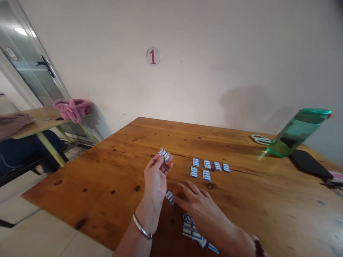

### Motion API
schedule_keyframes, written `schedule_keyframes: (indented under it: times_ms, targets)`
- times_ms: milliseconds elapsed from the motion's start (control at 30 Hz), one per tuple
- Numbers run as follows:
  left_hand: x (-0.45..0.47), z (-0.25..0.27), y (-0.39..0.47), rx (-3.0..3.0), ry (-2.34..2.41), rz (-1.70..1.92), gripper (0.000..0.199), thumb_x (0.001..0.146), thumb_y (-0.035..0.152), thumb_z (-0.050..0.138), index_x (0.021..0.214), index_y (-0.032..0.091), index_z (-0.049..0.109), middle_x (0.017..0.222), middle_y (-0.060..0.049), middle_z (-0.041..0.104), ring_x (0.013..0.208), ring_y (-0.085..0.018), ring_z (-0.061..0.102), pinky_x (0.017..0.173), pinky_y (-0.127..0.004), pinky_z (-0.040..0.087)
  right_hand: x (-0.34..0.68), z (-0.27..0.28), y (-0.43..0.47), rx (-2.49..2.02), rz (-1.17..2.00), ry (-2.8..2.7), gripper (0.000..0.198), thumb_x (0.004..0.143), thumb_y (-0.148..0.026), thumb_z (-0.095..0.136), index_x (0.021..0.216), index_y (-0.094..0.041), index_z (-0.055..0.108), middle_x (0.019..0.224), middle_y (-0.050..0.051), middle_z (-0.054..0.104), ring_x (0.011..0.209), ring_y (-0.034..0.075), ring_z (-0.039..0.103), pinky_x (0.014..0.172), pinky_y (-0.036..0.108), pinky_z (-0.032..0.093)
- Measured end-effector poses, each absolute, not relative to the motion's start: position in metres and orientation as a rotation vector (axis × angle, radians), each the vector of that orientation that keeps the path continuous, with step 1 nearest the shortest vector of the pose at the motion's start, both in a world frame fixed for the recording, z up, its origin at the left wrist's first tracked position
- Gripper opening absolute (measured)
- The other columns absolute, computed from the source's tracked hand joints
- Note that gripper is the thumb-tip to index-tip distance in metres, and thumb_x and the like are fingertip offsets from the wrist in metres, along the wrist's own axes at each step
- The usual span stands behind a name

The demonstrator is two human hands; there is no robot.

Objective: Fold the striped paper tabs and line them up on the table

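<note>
My left hand (157, 173) is raised above the wooden table (120, 146), its thumb and fingers closed on a small blue-and-white striped card (164, 155). Below it, another striped card (170, 197) lies on the table. My right hand (197, 200) is palm down with its fingers apart, the thumb at or very near that card's right edge; whether they touch I cannot tell. Under my right wrist lies a loose pile of similar cards (191, 230), partly hidden by the arm. Several more cards (206, 175) lie in two short rows beyond my right hand.
A green transparent bottle (298, 134) stands at the right by a black flat case (311, 163) and a coiled white cable (260, 139). Behind the table is a wall (187, 89). At left, a second table (45, 119) bears a pink cloth (72, 109).
</note>
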State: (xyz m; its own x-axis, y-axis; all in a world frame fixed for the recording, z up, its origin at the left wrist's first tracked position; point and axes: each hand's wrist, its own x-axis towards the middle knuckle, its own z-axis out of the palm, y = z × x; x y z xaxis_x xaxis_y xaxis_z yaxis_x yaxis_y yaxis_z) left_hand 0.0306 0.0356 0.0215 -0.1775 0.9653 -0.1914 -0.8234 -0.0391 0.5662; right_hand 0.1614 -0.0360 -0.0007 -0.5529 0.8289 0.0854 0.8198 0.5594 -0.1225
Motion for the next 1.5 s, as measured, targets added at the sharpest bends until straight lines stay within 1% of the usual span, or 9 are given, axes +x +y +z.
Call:
schedule_keyframes:
  times_ms: [200, 600, 667, 733, 800, 933, 1200, 1333, 1500]
  targets:
    - [0.030, 0.020, 0.037, 0.277, 0.679, 1.614, 0.013, 0.067, 0.003, 0.061, 0.064, 0.015, 0.058, 0.063, -0.003, 0.070, 0.062, -0.015, 0.067, 0.056, -0.022, 0.050, 0.144, -0.001, -0.032, -1.422, 0.064, -2.690, 0.043, 0.082, -0.007, 0.040, 0.118, -0.027, 0.052, 0.137, 0.006, 0.041, 0.128, 0.029, 0.029, 0.092, 0.047, 0.040]
    - [0.033, 0.016, 0.036, 0.286, 0.668, 1.547, 0.012, 0.067, 0.003, 0.062, 0.068, 0.014, 0.059, 0.065, -0.004, 0.070, 0.062, -0.015, 0.067, 0.057, -0.023, 0.050, 0.226, -0.017, -0.072, -1.882, 0.115, -2.441, 0.063, 0.067, 0.003, 0.039, 0.124, -0.022, 0.049, 0.138, 0.010, 0.040, 0.128, 0.027, 0.030, 0.093, 0.046, 0.039]
    - [0.033, 0.017, 0.035, 0.294, 0.660, 1.538, 0.011, 0.066, 0.003, 0.062, 0.067, 0.014, 0.059, 0.066, -0.003, 0.070, 0.063, -0.015, 0.067, 0.057, -0.023, 0.050, 0.222, -0.014, -0.082, -1.776, 0.184, -2.422, 0.047, 0.077, -0.005, 0.040, 0.119, -0.025, 0.052, 0.130, 0.009, 0.049, 0.120, 0.025, 0.042, 0.088, 0.042, 0.043]
    - [0.034, 0.017, 0.034, 0.302, 0.656, 1.528, 0.011, 0.066, 0.004, 0.063, 0.067, 0.014, 0.060, 0.065, -0.003, 0.070, 0.063, -0.015, 0.067, 0.057, -0.022, 0.050, 0.210, -0.009, -0.089, -1.761, 0.297, -2.357, 0.027, 0.087, -0.019, 0.037, 0.100, -0.028, 0.059, 0.111, 0.007, 0.060, 0.101, 0.023, 0.055, 0.076, 0.037, 0.047]
    - [0.034, 0.016, 0.033, 0.306, 0.660, 1.517, 0.010, 0.066, 0.005, 0.064, 0.067, 0.014, 0.060, 0.066, -0.003, 0.070, 0.063, -0.015, 0.067, 0.058, -0.023, 0.049, 0.195, -0.006, -0.092, -1.816, 0.311, -2.299, 0.020, 0.087, -0.028, 0.040, 0.084, -0.026, 0.061, 0.096, 0.005, 0.062, 0.092, 0.024, 0.056, 0.069, 0.036, 0.046]
    - [0.034, 0.017, 0.033, 0.307, 0.676, 1.505, 0.010, 0.067, 0.005, 0.063, 0.068, 0.014, 0.059, 0.065, -0.003, 0.069, 0.062, -0.015, 0.067, 0.058, -0.023, 0.049, 0.174, -0.012, -0.088, -1.923, 0.240, -2.218, 0.007, 0.077, -0.030, 0.055, 0.079, -0.023, 0.058, 0.093, 0.007, 0.061, 0.090, 0.027, 0.055, 0.070, 0.038, 0.042]
    - [0.035, 0.019, 0.032, 0.314, 0.678, 1.489, 0.010, 0.068, 0.006, 0.062, 0.069, 0.015, 0.058, 0.065, -0.003, 0.069, 0.060, -0.015, 0.067, 0.054, -0.022, 0.049, 0.172, -0.017, -0.078, -1.816, 0.500, -2.103, 0.009, 0.075, -0.012, 0.049, 0.072, -0.020, 0.051, 0.077, 0.003, 0.061, 0.072, 0.018, 0.055, 0.063, 0.028, 0.039]
    - [0.036, 0.018, 0.031, 0.310, 0.655, 1.493, 0.011, 0.066, 0.005, 0.064, 0.067, 0.015, 0.058, 0.066, -0.004, 0.069, 0.061, -0.016, 0.067, 0.054, -0.023, 0.049, 0.178, -0.012, -0.077, -1.817, 0.628, -1.929, 0.010, 0.075, -0.015, 0.047, 0.068, -0.020, 0.049, 0.066, 0.000, 0.059, 0.061, 0.014, 0.053, 0.058, 0.024, 0.038]
    - [0.036, 0.017, 0.031, 0.309, 0.641, 1.479, 0.011, 0.066, 0.006, 0.064, 0.066, 0.014, 0.058, 0.065, -0.005, 0.069, 0.060, -0.016, 0.067, 0.054, -0.022, 0.049, 0.183, -0.008, -0.079, -1.796, 0.708, -2.024, 0.006, 0.072, -0.017, 0.052, 0.066, -0.020, 0.052, 0.066, -0.001, 0.061, 0.062, 0.013, 0.054, 0.057, 0.023, 0.038]
